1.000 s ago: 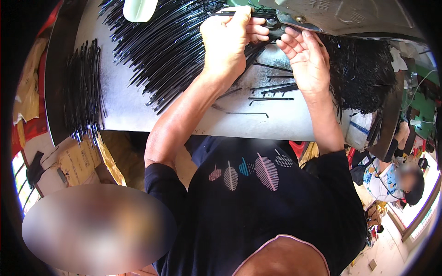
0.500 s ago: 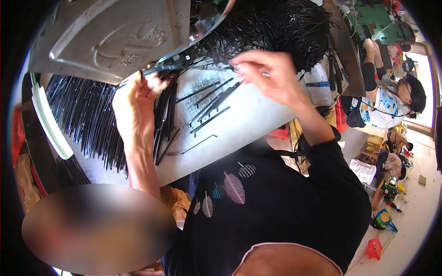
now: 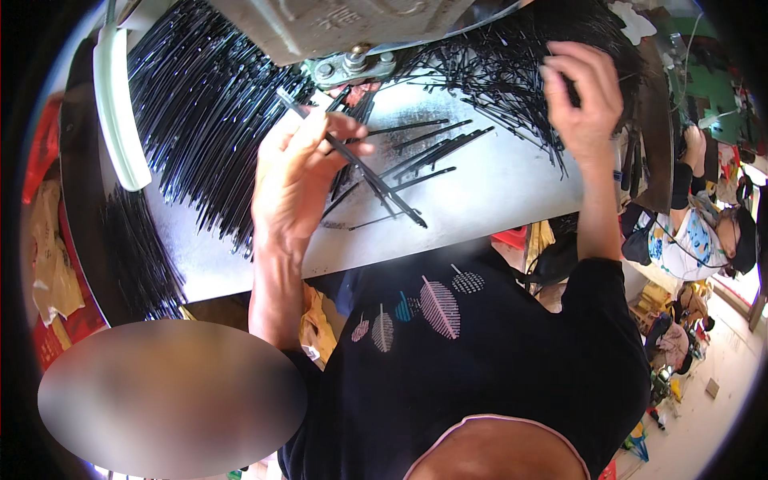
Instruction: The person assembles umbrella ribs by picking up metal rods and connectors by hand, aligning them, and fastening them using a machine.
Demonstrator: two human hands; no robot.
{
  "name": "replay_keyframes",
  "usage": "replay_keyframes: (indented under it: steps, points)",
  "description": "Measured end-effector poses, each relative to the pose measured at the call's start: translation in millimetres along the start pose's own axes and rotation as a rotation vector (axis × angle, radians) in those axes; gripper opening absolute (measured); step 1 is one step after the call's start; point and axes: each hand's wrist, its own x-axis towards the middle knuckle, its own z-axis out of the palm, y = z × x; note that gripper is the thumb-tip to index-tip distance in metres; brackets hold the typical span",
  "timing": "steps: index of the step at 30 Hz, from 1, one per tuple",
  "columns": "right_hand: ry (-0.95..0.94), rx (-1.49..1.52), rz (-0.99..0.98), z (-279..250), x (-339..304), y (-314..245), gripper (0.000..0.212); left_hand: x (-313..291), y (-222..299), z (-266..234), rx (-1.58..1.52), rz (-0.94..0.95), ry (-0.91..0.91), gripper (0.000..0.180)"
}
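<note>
My left hand (image 3: pixel 294 172) is closed on a slim black rod (image 3: pixel 374 181), pinched between thumb and fingers. The rod slants from the metal fitting of the machine down toward the table's near edge. Several loose black rods (image 3: pixel 448 148) lie on the pale tabletop (image 3: pixel 520 188) just right of that hand. To its left spreads a dense row of black rods (image 3: pixel 208 128). My right hand (image 3: pixel 590 100) is raised by the tangled pile of thin black pieces (image 3: pixel 500 72), its fingers bent and apart with nothing visible in them.
A grey metal machine (image 3: pixel 344 24) overhangs the table's far side, its bolted fitting (image 3: pixel 352 69) close above my left hand. A white lamp tube (image 3: pixel 120 120) stands at the left. At the right, another person (image 3: pixel 684 244) sits near a green surface (image 3: pixel 712 88).
The view has shifted, showing more of the left row. My left hand has drawn a rod away from under the machine. My right hand has moved right, from the loose rods to the tangled pile.
</note>
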Motion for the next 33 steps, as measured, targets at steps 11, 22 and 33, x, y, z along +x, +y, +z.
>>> replay_keyframes:
  steps: [11,22,33]
  points:
    - [-0.378,0.692,0.332,78,26,-107,0.015,15,-12,-1,-0.054,-0.038,0.055,0.018]
    - [-0.455,1.253,0.953,90,30,-111,0.014,29,-18,-4,0.583,0.348,0.037,0.015]
    - [-0.499,1.377,0.998,99,28,-109,0.015,29,-10,-5,0.537,0.226,-0.029,0.029]
